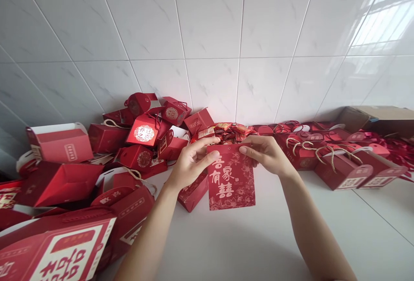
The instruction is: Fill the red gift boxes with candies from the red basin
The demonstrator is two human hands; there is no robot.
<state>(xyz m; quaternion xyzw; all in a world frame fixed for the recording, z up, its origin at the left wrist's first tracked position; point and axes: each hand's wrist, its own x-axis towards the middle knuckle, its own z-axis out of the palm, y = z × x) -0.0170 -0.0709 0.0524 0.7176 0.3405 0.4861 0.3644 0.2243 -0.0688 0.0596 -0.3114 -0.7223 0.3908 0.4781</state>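
A red paper gift bag (232, 182) with white characters and pale flower outlines hangs upright in front of me. My left hand (196, 160) is closed on its upper left edge, the thumb on the front and the fingers behind. At the upper right corner, my right hand (267, 154) pinches the bag between thumb and fingers. A small hole shows near the bag's top edge. Just behind it lies a heap of red-wrapped candies (239, 131), partly hidden by the bag and my hands. Another red box (196, 192) stands to the left, partly covered by the bag and my left hand.
Red gift boxes (76, 143) are piled across the left side, some open. Several closed boxes with rope handles (339, 169) stand in rows at the right. Behind them sits a cardboard box (381, 113) near red ribbons (394, 145). A tiled wall (210, 22) borders the white surface (246, 242).
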